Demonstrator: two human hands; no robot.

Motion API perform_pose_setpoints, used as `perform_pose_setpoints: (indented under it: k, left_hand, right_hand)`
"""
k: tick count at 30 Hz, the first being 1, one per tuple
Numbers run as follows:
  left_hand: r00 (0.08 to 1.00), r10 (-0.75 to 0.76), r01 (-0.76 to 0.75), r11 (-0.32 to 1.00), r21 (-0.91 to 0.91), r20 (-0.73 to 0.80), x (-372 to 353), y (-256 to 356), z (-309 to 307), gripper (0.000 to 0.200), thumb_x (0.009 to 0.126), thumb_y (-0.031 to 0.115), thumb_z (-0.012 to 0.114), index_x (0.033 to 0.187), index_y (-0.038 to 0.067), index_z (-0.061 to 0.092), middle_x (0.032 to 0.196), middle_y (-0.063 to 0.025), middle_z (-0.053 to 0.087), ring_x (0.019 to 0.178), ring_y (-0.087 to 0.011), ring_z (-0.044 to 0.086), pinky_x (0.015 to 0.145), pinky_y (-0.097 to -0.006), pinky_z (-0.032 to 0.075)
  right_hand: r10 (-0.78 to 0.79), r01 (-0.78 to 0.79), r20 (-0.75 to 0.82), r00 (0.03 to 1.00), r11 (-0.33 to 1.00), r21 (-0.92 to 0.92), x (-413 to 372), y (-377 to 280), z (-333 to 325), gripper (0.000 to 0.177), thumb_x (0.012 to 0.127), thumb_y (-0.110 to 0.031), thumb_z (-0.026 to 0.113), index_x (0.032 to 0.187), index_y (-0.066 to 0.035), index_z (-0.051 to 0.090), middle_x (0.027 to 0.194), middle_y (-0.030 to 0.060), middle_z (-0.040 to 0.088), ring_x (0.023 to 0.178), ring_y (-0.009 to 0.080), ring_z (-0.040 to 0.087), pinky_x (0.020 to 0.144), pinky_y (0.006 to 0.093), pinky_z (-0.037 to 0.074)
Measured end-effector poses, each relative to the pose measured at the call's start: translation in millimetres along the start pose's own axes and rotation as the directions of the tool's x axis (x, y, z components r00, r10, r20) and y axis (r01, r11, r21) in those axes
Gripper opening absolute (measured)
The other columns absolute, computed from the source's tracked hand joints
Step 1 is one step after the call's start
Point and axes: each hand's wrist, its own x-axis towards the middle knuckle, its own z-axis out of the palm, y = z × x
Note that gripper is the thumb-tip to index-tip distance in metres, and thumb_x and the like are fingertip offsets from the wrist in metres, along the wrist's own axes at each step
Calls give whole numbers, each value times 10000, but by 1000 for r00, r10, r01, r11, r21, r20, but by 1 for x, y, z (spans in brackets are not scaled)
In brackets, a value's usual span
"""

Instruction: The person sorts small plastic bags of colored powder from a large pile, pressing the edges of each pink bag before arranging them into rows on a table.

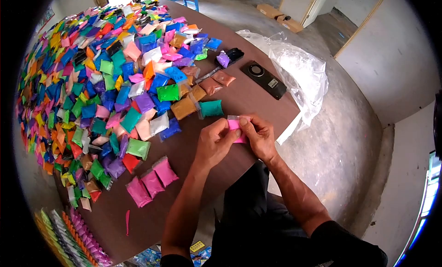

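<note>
A small pink packet [234, 124] is pinched between my two hands above the table's near edge. My left hand [215, 140] has its thumb and fingers closed on the packet's left side. On the other side my right hand [258, 134] grips it, thumb on top. The fingers hide much of the packet. To the left of my forearms lie several pink bags, among them one pink bag [138, 192] at the left of the row. A teal packet [211, 108] and a brown packet [183, 109] lie just beyond my left hand.
A heap of coloured packets [106, 67] covers the table's left side. A black device [264, 79], a black tray [235, 54] and a clear plastic bag [299, 67] are at the right edge. A pink plastic stick [127, 222] lies near the front. Cardboard boxes [269, 11] sit on the floor.
</note>
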Motion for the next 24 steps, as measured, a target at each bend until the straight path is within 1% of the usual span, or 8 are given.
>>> perform_pose_setpoints:
  k: [4, 6, 10, 12, 16, 18, 22, 24]
  left_hand:
    - [1000, 11, -10, 1000, 10, -6, 1, 3, 5, 144, 932, 135, 717, 973, 5, 671, 825, 4, 650, 755, -43, 564, 670, -236, 479]
    - [999, -44, 43, 998, -45, -2, 2, 8, 6, 153, 927, 148, 726, 970, 12, 672, 837, -2, 657, 754, -50, 570, 663, -236, 477]
    - [997, -76, 76, 994, -73, 4, 3, 10, 6, 162, 923, 159, 733, 965, 14, 673, 817, 5, 641, 733, -51, 552, 642, -237, 460]
    - [998, -58, 58, 998, 14, -8, 4, 8, 3, 156, 928, 153, 731, 944, 11, 667, 790, 13, 618, 714, -47, 524, 627, -242, 443]
    - [999, 37, -36, 999, 29, -19, 3, -5, -1, 155, 933, 146, 728, 920, 10, 656, 766, 20, 596, 702, -44, 502, 614, -241, 426]
    - [999, 41, -41, 998, 41, -5, 2, -4, -1, 157, 937, 142, 725, 908, 9, 647, 768, 19, 601, 709, -43, 511, 616, -235, 427]
    - [1000, 27, -27, 1000, 14, 5, 4, 2, 4, 157, 941, 149, 723, 915, 11, 652, 772, 21, 606, 713, -39, 515, 616, -226, 424]
    - [998, -65, 66, 997, -48, 8, 2, 13, 6, 161, 948, 157, 717, 924, 10, 655, 783, 20, 615, 722, -36, 520, 620, -222, 425]
  right_hand:
    - [14, -13, -18, 1000, 999, 49, -1, 0, 0, 217, 1013, -187, 660, 1087, 7, 722, 968, 17, 694, 857, 83, 598, 760, 238, 491]
    - [-87, 89, -54, 995, 996, 21, 0, 6, -1, 212, 1010, -189, 665, 1064, 5, 731, 955, 18, 693, 852, 85, 601, 755, 242, 492]
    - [-81, 84, -78, 994, 996, 32, 0, 8, -2, 209, 1005, -191, 673, 1049, 4, 736, 942, 13, 690, 852, 86, 602, 754, 243, 491]
    - [-93, 90, -81, 992, 995, -39, 1, 9, -1, 210, 1008, -192, 668, 1060, 1, 735, 944, 14, 694, 856, 84, 601, 753, 244, 490]
    - [-93, 92, -31, 995, 995, -44, 0, 0, 1, 214, 1014, -192, 659, 1072, 0, 731, 929, 6, 689, 843, 77, 592, 748, 240, 486]
    - [-6, 7, -7, 1000, 998, 56, -1, -2, 0, 211, 1019, -190, 649, 1069, 0, 727, 910, -15, 681, 828, 66, 578, 741, 235, 483]
    - [-28, 29, -14, 1000, 996, 90, 1, 8, -4, 208, 1017, -191, 655, 1059, -1, 726, 895, -27, 673, 816, 58, 566, 735, 230, 479]
    - [-60, 60, -46, 997, 998, 12, 1, 9, -4, 209, 1014, -196, 661, 1052, -1, 726, 900, -27, 677, 820, 56, 564, 733, 228, 479]
